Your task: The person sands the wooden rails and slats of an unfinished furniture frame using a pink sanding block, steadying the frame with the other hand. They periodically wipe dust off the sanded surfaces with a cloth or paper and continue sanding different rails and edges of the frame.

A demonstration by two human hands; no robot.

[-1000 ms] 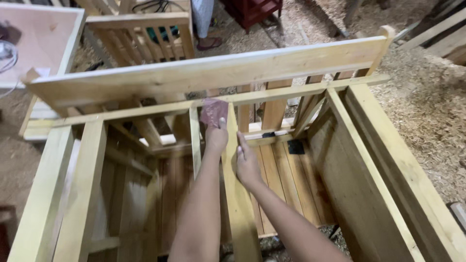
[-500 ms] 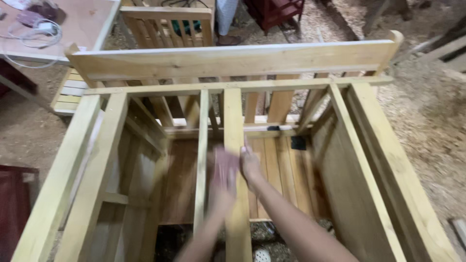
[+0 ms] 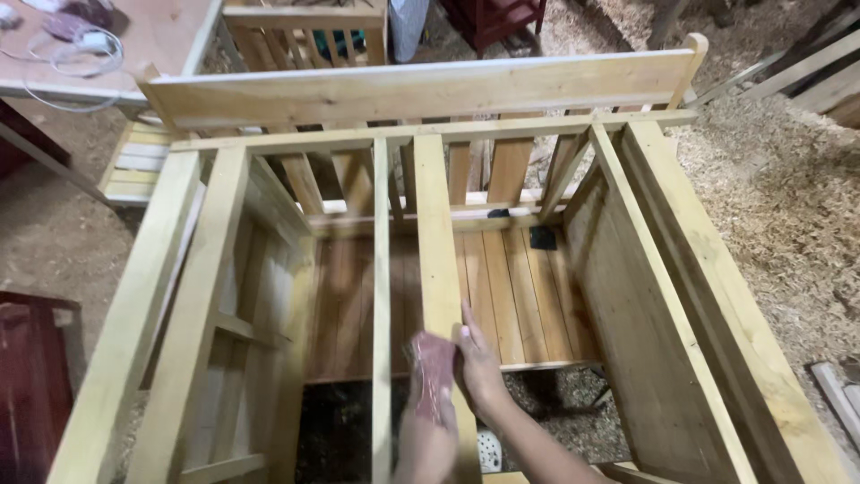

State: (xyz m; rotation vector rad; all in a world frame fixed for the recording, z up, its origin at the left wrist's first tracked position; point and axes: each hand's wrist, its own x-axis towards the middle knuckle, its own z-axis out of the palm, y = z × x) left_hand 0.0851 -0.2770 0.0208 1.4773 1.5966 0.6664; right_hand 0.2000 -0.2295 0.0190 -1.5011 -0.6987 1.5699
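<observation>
A pale wooden furniture frame (image 3: pixel 421 134) lies below me, with slats across its top. My left hand (image 3: pixel 428 430) presses a reddish sheet of sandpaper (image 3: pixel 434 369) against the near end of the wide centre slat (image 3: pixel 434 233). My right hand (image 3: pixel 477 363) rests flat on the right edge of the same slat, fingers pointing away from me, touching the left hand. A thinner slat (image 3: pixel 382 269) runs parallel just to the left.
Sawdust (image 3: pixel 779 224) covers the floor to the right. A workbench (image 3: pixel 81 63) with a white cable stands at the top left. A dark red piece of furniture (image 3: pixel 27 376) is at the lower left. Another slatted frame (image 3: pixel 305 31) stands behind.
Both hands have slid along the centre slat toward me, from its far end to its near end, with the sandpaper under the left hand. The view has shifted too.
</observation>
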